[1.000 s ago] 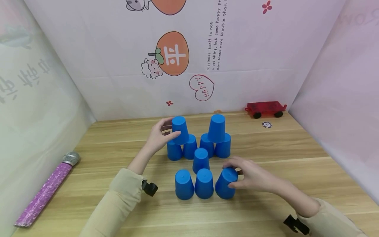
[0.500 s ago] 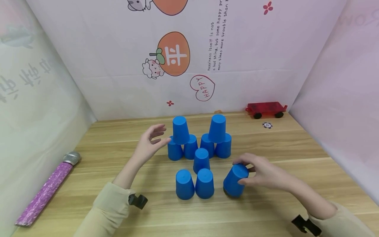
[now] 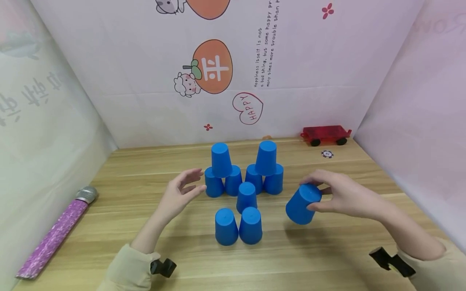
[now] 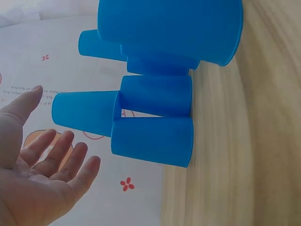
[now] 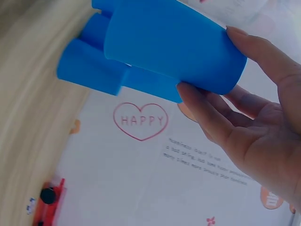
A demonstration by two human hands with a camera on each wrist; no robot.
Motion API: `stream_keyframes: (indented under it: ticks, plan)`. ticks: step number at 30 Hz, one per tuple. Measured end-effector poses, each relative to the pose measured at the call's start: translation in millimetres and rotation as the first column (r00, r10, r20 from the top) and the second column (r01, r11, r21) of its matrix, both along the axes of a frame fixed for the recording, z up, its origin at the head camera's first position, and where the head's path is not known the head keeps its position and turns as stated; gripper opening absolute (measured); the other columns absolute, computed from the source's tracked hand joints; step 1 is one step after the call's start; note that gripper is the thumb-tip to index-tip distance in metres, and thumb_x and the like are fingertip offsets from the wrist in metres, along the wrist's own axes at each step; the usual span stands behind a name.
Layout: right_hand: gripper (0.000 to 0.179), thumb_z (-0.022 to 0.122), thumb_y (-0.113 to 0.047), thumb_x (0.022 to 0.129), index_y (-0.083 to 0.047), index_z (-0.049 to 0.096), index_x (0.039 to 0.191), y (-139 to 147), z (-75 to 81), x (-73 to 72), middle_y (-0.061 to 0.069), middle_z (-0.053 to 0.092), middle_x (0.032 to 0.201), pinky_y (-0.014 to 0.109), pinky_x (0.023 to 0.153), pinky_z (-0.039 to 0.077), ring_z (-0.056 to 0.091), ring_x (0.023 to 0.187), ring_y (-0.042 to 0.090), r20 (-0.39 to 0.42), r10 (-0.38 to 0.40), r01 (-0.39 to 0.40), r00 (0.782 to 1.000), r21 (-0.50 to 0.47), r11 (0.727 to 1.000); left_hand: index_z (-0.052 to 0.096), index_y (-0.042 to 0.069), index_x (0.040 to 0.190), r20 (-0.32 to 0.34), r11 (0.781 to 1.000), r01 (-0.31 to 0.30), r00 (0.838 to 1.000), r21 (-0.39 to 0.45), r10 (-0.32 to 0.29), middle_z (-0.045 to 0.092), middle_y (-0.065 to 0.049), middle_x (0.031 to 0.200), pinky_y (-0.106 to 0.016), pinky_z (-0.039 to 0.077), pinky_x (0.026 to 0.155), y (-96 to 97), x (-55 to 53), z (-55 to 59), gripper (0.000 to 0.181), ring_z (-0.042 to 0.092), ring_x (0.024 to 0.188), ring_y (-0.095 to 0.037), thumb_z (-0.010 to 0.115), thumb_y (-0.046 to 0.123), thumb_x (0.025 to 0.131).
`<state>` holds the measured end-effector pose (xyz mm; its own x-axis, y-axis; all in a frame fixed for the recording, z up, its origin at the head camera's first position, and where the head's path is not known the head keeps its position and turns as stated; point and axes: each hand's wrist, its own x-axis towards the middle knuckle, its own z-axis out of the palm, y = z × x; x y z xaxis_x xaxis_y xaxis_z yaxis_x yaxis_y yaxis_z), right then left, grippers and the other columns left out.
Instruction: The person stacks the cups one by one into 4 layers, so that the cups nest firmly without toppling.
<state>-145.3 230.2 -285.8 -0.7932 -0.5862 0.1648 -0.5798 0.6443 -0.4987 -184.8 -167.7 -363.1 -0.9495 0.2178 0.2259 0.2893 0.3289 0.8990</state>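
My right hand (image 3: 336, 193) grips an upside-down blue cup (image 3: 303, 204) near its base, tilted and lifted off the table; the right wrist view shows thumb and fingers on either side of this cup (image 5: 174, 44). My left hand (image 3: 178, 194), fingers spread and loosely bent, hovers empty left of the cup stacks. Behind, one upturned cup (image 3: 221, 159) rests across two others at left, and another cup (image 3: 266, 157) bridges a second pair at right. A single cup (image 3: 246, 197) stands in front of them. Nearer still, two cups, a left one (image 3: 226, 226) and a right one (image 3: 251, 225), stand side by side.
A purple glittery microphone (image 3: 60, 230) lies at the table's left. Toward the back right sit a red toy wagon (image 3: 325, 134) and a small round chip (image 3: 327, 154). Printed cloth (image 3: 145, 101) walls the wooden table (image 3: 204, 266) at the back and sides.
My right hand has taken the rightmost front cup off the table, moving it right and up. My left hand has let go of the upper left cup and drawn back toward me.
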Motion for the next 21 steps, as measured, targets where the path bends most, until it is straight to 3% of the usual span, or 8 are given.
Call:
stream_keyframes:
  ticks: [5, 11, 21]
  plan:
    - [0.046, 0.079, -0.019, 0.075, -0.008, 0.059, 0.115, -0.4, 20.3, -3.1, 0.006, 0.063, 0.11, 0.037, 0.074, 0.059, 0.063, 0.099, 0.026, -0.035, 0.005, -0.006, 0.999, -0.015, 1.0, 0.05, 0.009, 0.131, 0.001, 1.0, -0.006, 1.0, 0.029, 0.006, 0.055, -0.014, 0.132, -0.038, 0.049, 0.097, 1.7, 10.0, -4.9, 0.049, 0.051, 0.124, -0.031, 0.067, 0.024, 0.088]
    - [0.045, 0.079, -0.016, 0.075, -0.008, 0.059, 0.115, -8.0, 41.7, -10.1, 0.004, 0.064, 0.11, 0.036, 0.076, 0.058, 0.062, 0.098, 0.021, -0.063, 0.018, -0.02, 0.998, -0.038, 0.999, 0.051, 0.007, 0.13, -0.01, 0.999, 0.004, 1.0, 0.041, -0.004, 0.055, -0.016, 0.132, -0.045, 0.048, 0.098, 5.4, 22.9, -9.4, 0.048, 0.052, 0.123, -0.033, 0.067, 0.021, 0.087]
    - [0.043, 0.078, -0.015, 0.077, -0.006, 0.06, 0.115, -25.3, 78.5, -30.1, 0.005, 0.065, 0.106, 0.034, 0.08, 0.057, 0.064, 0.092, 0.017, -0.105, 0.05, -0.053, 0.993, -0.028, 0.998, 0.051, 0.007, 0.13, 0.045, 0.999, -0.027, 0.999, 0.033, 0.026, 0.056, -0.013, 0.132, -0.047, 0.047, 0.098, 11.8, 40.9, -10.6, 0.05, 0.051, 0.124, -0.031, 0.069, 0.024, 0.086]
